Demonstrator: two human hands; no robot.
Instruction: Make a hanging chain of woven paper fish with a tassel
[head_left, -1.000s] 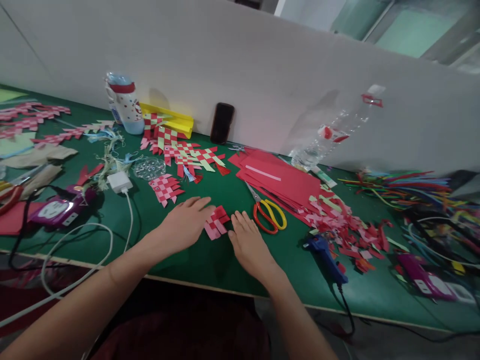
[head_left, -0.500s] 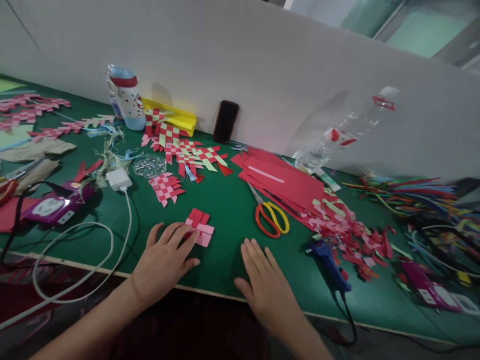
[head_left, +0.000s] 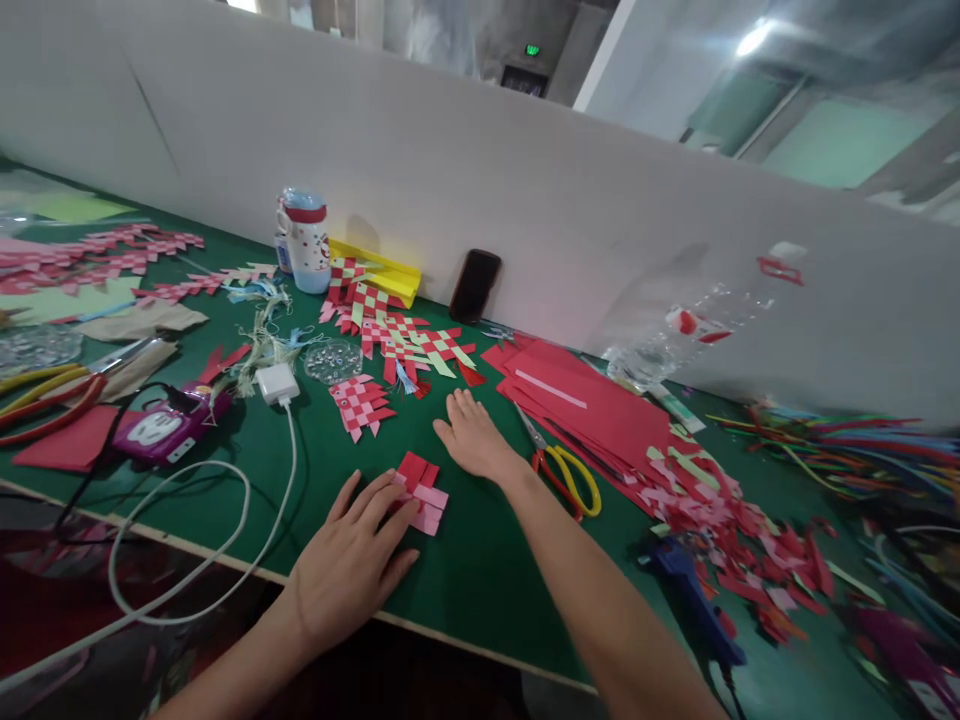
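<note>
My left hand (head_left: pixel 351 565) lies flat near the front edge of the green table (head_left: pixel 480 570), its fingertips resting on a small red and pink woven paper piece (head_left: pixel 421 492). My right hand (head_left: pixel 472 438) is stretched further forward, fingers apart and palm down on the table, holding nothing. It lies just in front of a heap of red, pink and green woven paper pieces (head_left: pixel 397 335), and left of the scissors (head_left: pixel 564 474) with orange and yellow handles. A single pink and red woven piece (head_left: pixel 363 404) lies to the left of that hand.
A stack of red paper sheets (head_left: pixel 592 400) and a litter of paper scraps (head_left: pixel 735 515) lie to the right, with a blue glue gun (head_left: pixel 694 590) near the front edge. A white charger (head_left: pixel 277 383) with cable, a mug (head_left: pixel 306 240), a phone (head_left: pixel 475 286) against the white partition and a plastic bottle (head_left: pixel 675 335) stand around.
My right hand has reached forward from the table's front edge toward the heap of woven pieces. My left hand has stayed on the small woven piece. The view has tilted up.
</note>
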